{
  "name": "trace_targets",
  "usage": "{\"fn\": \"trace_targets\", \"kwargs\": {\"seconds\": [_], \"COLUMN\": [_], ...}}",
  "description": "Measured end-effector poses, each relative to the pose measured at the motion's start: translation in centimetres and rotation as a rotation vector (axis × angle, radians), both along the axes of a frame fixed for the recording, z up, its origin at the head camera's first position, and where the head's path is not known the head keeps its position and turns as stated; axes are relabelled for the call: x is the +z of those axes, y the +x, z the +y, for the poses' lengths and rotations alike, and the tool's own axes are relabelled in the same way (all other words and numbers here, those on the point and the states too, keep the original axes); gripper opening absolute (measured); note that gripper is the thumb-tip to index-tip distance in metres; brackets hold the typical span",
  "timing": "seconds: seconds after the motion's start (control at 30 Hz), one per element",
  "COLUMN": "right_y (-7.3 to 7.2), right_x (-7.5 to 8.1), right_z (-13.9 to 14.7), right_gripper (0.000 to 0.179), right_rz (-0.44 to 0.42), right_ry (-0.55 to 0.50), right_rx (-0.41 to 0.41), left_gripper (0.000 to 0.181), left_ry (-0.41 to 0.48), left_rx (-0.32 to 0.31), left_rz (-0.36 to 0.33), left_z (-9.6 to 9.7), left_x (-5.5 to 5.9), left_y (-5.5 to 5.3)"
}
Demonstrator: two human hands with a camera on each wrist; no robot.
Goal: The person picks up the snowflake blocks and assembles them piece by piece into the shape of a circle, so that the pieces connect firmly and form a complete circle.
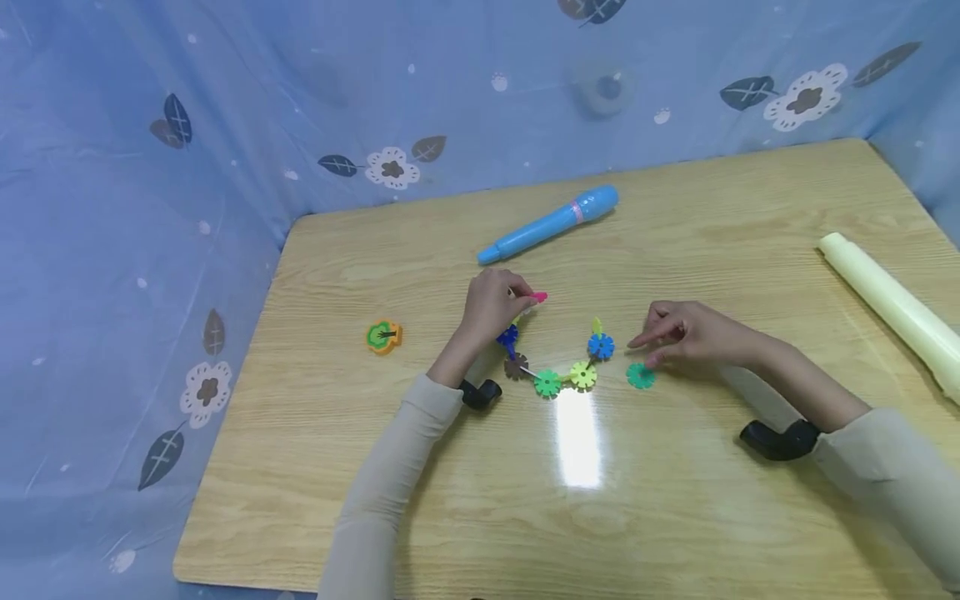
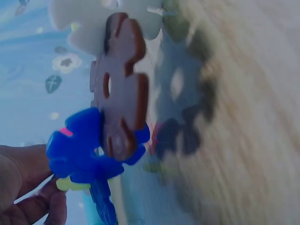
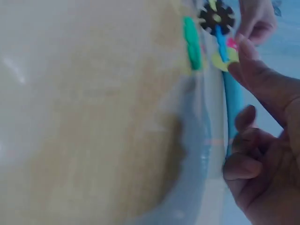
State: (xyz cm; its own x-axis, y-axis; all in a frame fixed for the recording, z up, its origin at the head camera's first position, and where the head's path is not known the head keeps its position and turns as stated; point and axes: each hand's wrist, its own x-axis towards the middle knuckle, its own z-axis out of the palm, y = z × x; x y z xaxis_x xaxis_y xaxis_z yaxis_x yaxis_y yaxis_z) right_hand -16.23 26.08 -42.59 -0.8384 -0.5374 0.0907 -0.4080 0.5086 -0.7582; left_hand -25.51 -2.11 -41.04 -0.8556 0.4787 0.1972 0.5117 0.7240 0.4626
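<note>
My left hand [image 1: 495,304] pinches the end of a curved chain of notched plastic discs, with a pink disc [image 1: 539,297] showing at its fingertips. Along the chain come a dark blue disc [image 2: 77,145], a brown disc [image 2: 117,84], a whitish disc [image 2: 89,23], a green disc [image 1: 547,383] and a yellow-green disc [image 1: 582,375]. A lighter blue disc [image 1: 601,346] and an upright yellow one [image 1: 597,326] form the other end. To the right, a loose green disc [image 1: 641,376] lies under the fingertips of my right hand [image 1: 693,335], whose thumb and index finger are parted with nothing between them.
A blue marker-shaped tube [image 1: 551,225] lies behind the chain. On the left sits a small orange piece with a green tree picture [image 1: 383,337]. A cream-coloured roll [image 1: 892,312] lies along the right side. Blue patterned cloth [image 1: 487,100] hangs behind the wooden table [image 1: 315,483].
</note>
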Motion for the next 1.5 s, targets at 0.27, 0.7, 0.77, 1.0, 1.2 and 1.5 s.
{"fn": "trace_targets", "kwargs": {"seconds": [0.27, 0.7, 0.77, 1.0, 1.2, 1.5], "right_y": [0.3, -3.8, -4.5, -5.7, -5.9, -5.8], "right_x": [-1.2, 1.3, 1.7, 3.1, 3.0, 3.1], "right_z": [-0.7, -1.3, -2.2, -6.0, -6.7, -6.9], "right_gripper": [0.031, 0.011, 0.009, 0.015, 0.015, 0.019], "right_rz": [0.04, -0.027, -0.08, -0.196, -0.202, -0.246], "right_ry": [0.178, 0.253, 0.184, 0.061, 0.049, 0.04], "right_rx": [0.081, -0.286, -0.309, -0.312, -0.334, -0.385], "left_gripper": [0.008, 0.008, 0.008, 0.008, 0.007, 0.006], "left_ry": [0.014, 0.026, 0.022, 0.041, 0.048, 0.066], "left_rx": [0.0, -0.075, -0.075, -0.056, -0.058, -0.071], "left_rz": [-0.034, -0.006, 0.011, 0.03, 0.047, 0.123], "left_z": [-0.1, 0.5, 0.8, 1.6, 1.8, 1.9], "left_x": [-0.3, -0.8, -0.9, -0.7, -0.4, -0.5], "left_y": [-0.1, 0.6, 0.9, 1.4, 1.6, 2.0]}}
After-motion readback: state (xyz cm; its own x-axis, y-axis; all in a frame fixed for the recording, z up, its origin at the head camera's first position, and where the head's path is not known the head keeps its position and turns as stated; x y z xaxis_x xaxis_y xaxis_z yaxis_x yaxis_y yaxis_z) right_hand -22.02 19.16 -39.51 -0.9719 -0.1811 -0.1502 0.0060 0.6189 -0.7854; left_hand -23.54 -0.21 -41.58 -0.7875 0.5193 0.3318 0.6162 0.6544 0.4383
